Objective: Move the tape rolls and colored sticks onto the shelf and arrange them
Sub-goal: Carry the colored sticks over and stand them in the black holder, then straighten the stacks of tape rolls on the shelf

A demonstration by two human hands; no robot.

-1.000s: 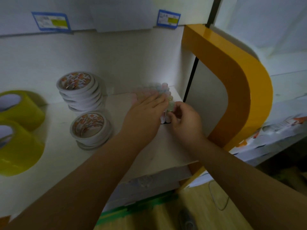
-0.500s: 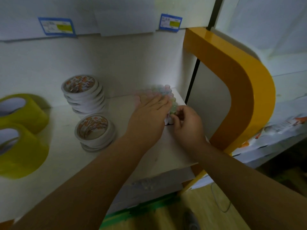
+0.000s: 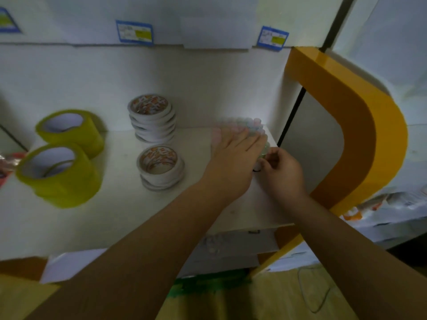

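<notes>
On the white shelf (image 3: 120, 218), at its right end against the back wall, we saw the cluster of colored sticks (image 3: 250, 125) standing upright. Our left hand (image 3: 233, 162) lay flat with straight fingers across their tops. Our right hand (image 3: 280, 172), just beside it, pinched a greenish stick at the cluster's near edge. Two stacks of white tape rolls (image 3: 152, 118) sat mid-shelf, one behind the other, and two yellow tape rolls (image 3: 60, 174) stood further left. An orange curved frame (image 3: 360, 125) bordered the shelf's right side.
</notes>
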